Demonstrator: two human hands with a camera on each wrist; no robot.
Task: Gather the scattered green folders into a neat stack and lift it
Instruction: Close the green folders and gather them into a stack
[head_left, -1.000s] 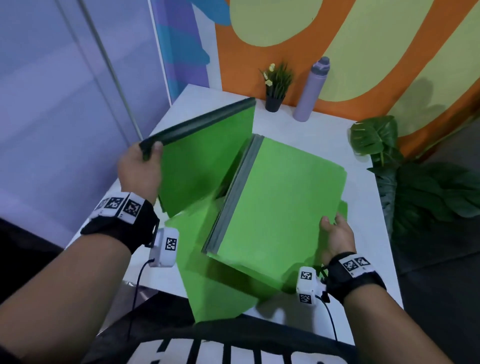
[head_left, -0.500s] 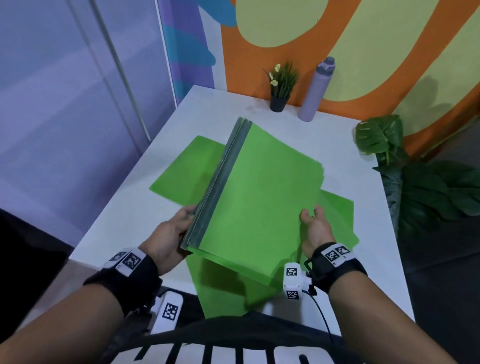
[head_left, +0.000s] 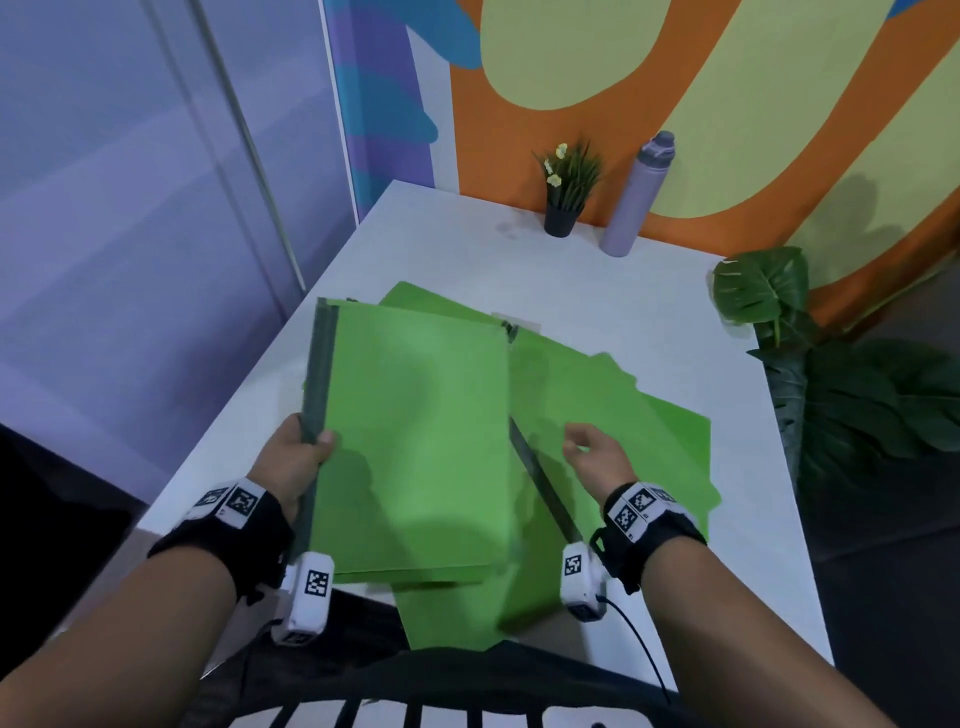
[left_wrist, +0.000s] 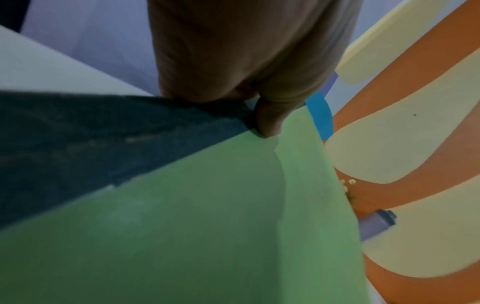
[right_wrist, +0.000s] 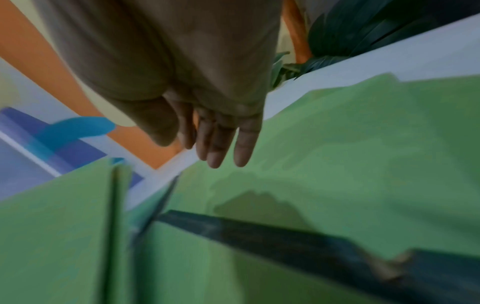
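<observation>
My left hand (head_left: 311, 447) grips the dark spine of a bundle of green folders (head_left: 415, 441) and holds it over the near left of the white table (head_left: 467, 244). In the left wrist view the thumb (left_wrist: 270, 121) presses on the top green cover (left_wrist: 207, 226) beside the dark spine (left_wrist: 103, 144). My right hand (head_left: 579, 441) hovers empty, fingers (right_wrist: 221, 144) loosely extended, over more green folders (head_left: 649, 415) lying spread on the table to the right. Another dark spine (head_left: 540, 483) runs diagonally between the bundle and my right wrist. A further folder (head_left: 452, 613) hangs over the near edge.
A small potted plant (head_left: 563, 197) and a lilac bottle (head_left: 636, 197) stand at the table's far edge by the orange wall. A large leafy plant (head_left: 831, 374) stands off the right side. The table's left edge is close to the bundle.
My right hand has let go of the bundle and now hovers over the folders on the right. The left hand alone holds the bundle by its spine, shifted left and turned straighter.
</observation>
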